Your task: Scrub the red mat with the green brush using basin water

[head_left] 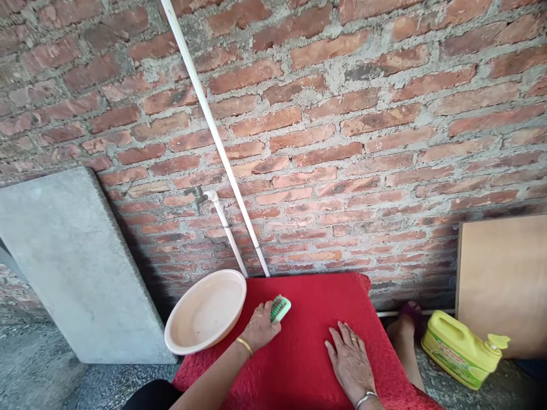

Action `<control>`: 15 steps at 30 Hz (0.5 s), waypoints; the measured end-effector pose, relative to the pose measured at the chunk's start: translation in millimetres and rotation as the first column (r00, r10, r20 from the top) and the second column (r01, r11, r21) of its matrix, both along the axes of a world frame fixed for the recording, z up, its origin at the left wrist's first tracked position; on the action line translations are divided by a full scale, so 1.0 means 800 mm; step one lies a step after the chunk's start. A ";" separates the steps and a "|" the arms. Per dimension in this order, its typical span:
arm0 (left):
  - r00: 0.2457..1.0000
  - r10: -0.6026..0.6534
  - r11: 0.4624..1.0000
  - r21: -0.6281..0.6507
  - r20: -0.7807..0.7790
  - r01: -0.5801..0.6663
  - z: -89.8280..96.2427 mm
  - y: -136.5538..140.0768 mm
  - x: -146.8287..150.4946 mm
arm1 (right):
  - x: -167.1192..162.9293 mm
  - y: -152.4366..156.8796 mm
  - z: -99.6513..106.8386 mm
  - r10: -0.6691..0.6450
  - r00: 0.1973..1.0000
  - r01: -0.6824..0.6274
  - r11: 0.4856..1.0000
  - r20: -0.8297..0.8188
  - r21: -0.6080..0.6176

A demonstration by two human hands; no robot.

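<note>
Two bare hands work low in the frame's centre on a red mat point(307, 341) spread over the ground before a brick wall point(342, 114). The left hand point(259, 329) is closed around a green scrub brush point(280, 308), whose long axis slants up and to the right, bristles on the mat near its upper left edge. The right hand point(350, 361) lies open and flat, lower right of the brush, fingers spread. A cream basin point(205, 312) touches the mat's left edge; a yellow detergent jug point(461, 348) lies at lower right.
</note>
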State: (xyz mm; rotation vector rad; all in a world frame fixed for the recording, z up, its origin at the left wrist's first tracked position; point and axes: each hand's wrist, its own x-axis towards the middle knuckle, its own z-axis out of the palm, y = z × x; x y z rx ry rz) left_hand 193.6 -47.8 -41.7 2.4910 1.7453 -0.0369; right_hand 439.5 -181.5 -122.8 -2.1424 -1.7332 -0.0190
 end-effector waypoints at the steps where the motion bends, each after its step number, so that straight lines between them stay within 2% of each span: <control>1: 0.998 0.066 0.998 0.018 0.008 -0.066 0.003 0.012 0.008 | 0.000 0.000 0.000 -0.001 1.000 0.001 1.000 0.002 -0.003; 4: 0.966 0.258 0.965 0.057 0.005 -0.257 0.009 0.047 0.025 | -0.001 -0.001 0.003 -0.008 1.000 0.008 1.000 0.012 -0.007; 6: 0.943 0.332 0.940 0.086 0.002 -0.331 0.011 0.068 0.027 | -0.001 -0.001 0.005 -0.008 1.000 0.008 1.000 0.020 -0.015; 10: 0.916 0.401 0.912 0.101 -0.017 -0.397 0.005 0.098 0.020 | -0.002 -0.004 0.010 0.001 0.999 0.001 0.999 0.040 -0.046; 15: 0.904 0.422 0.905 0.081 -0.059 -0.417 -0.012 0.112 0.018 | -0.004 -0.009 0.008 0.006 0.998 -0.002 0.998 0.064 -0.066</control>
